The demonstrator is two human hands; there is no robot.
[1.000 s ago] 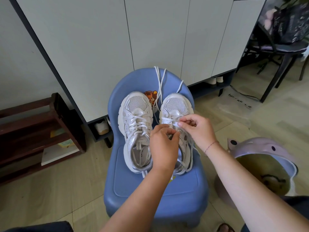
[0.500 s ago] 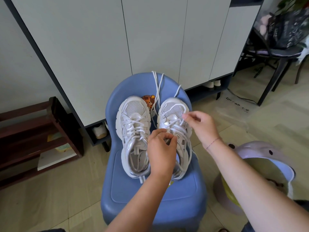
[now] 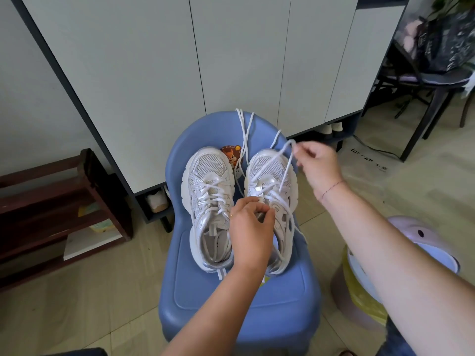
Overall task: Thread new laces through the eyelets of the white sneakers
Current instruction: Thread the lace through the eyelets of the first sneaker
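On the blue chair (image 3: 231, 291), white sneakers (image 3: 208, 181) side by side; my left hand (image 3: 250, 227), fingers curled, grips the right sneaker (image 3: 272, 176) at the tongue; my right hand (image 3: 317, 165) pinches a lace (image 3: 287, 167) loop held above its toe

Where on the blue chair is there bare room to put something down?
Free: the blue chair's seat between the sneaker heels and the front rim. Crowded: further back, where the left sneaker and right sneaker lie side by side, the left hand grips the right sneaker and the right hand pinches its lace.
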